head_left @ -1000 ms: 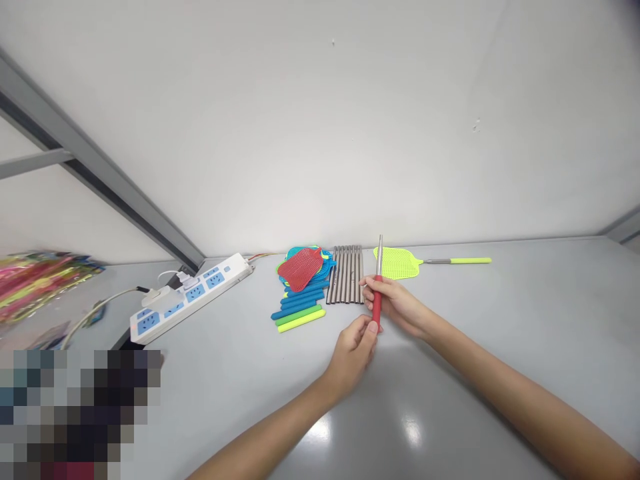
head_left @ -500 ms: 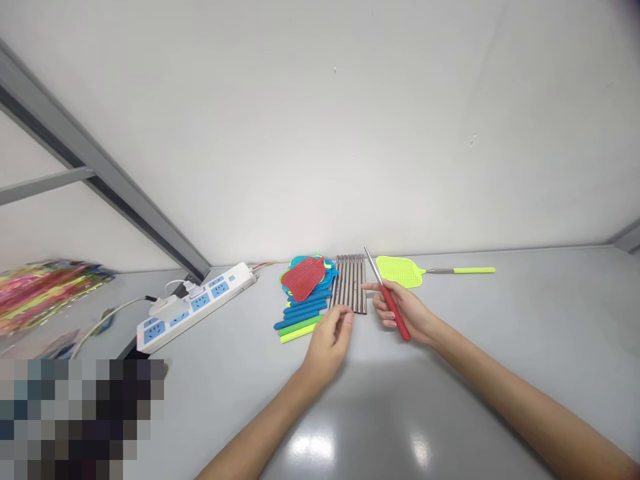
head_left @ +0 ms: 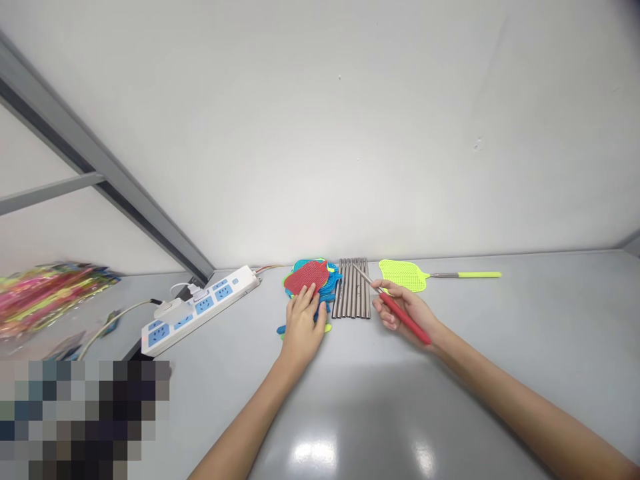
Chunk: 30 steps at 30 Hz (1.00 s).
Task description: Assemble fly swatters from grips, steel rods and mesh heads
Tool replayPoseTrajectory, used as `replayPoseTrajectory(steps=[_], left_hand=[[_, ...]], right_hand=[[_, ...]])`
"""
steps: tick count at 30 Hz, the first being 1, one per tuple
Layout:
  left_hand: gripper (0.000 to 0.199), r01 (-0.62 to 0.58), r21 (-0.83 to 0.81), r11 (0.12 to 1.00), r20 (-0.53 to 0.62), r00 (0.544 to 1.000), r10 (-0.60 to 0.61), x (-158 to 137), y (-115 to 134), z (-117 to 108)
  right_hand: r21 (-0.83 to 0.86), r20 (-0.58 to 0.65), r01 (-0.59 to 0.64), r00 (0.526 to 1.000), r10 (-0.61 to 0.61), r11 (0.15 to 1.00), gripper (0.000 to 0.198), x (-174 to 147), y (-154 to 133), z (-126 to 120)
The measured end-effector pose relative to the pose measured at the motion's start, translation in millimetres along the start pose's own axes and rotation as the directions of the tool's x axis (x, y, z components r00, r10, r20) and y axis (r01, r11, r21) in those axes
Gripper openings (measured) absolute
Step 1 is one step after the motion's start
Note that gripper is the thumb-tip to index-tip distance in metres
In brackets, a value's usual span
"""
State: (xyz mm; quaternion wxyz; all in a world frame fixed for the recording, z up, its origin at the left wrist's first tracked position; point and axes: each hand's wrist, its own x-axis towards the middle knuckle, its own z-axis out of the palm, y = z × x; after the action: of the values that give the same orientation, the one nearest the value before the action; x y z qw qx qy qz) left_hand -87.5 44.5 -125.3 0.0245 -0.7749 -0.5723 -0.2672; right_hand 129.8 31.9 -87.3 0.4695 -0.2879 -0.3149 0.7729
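Note:
My left hand (head_left: 303, 327) reaches over the pile at centre, its fingertips on the lower edge of a red fly swatter head (head_left: 306, 276). Under the red one lie blue swatter heads (head_left: 331, 284). Blue, green and yellow handle sleeves are mostly covered by this hand. My right hand (head_left: 407, 310) is closed around a metal rod with a red handle (head_left: 403, 316), the rod pointing up and left. Between the hands several metal rods (head_left: 353, 293) lie side by side. Beyond the right hand rests a yellow-green fly swatter (head_left: 404, 275) with a metal shaft and yellow handle.
A white power strip (head_left: 200, 310) with plugs and cables lies to the left. Farther left are plastic-wrapped colourful packages (head_left: 50, 293). A grey metal frame (head_left: 115, 180) rises there, and a pale wall (head_left: 350, 133) closes the back of the grey table (head_left: 370, 413).
My left hand has moved left from the metal rods onto the red swatter head, its fingers spreading. The red-handled rod in my right hand has tipped further left.

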Motion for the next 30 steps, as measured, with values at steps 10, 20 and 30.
replayPoseTrajectory(steps=[10,20,30], left_hand=[[0.041,-0.051,0.031,0.998,-0.058,0.997,0.053,0,11,-9],[0.032,-0.232,-0.051,0.971,0.003,0.973,0.232,-16,46,-20],[0.036,-0.190,-0.048,0.981,0.097,0.976,0.194,-21,52,-17]], right_hand=[[0.086,0.030,0.109,0.993,-0.112,0.990,0.034,-6,-8,8],[0.043,-0.156,0.265,0.954,-0.255,0.963,0.026,-3,-15,7],[-0.079,-0.224,0.350,0.906,-0.359,0.933,0.020,-3,-23,-1]])
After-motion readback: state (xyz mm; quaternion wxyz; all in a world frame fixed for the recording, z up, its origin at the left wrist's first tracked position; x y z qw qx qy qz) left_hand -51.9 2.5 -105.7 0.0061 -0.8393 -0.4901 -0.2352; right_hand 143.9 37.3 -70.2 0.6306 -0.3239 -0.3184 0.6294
